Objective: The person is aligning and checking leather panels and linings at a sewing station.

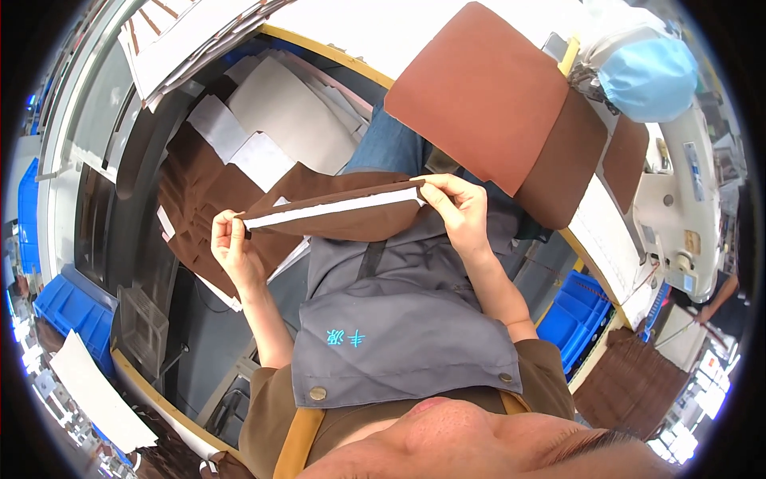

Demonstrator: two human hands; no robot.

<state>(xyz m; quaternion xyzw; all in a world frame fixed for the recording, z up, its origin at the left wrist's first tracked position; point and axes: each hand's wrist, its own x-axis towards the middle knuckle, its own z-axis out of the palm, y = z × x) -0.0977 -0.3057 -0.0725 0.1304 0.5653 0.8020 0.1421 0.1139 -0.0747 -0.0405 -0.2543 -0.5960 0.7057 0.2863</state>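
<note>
Stretched between my two hands is a brown fabric piece with a long white strip along its upper edge. My left hand pinches the piece's left end, where a small dark bit shows by the fingertips. Its right end is pinched by my right hand, thumb and fingers closed at the corner. The piece hangs above my lap, in front of the grey apron. I cannot tell whether the strip is stuck or sewn on.
At upper right, a reddish-brown panel overlaps a dark brown panel on the white table. A white sewing machine with a light-blue cover stands beyond. Left of my lap lie brown pieces and pale sheets. Blue bins flank me.
</note>
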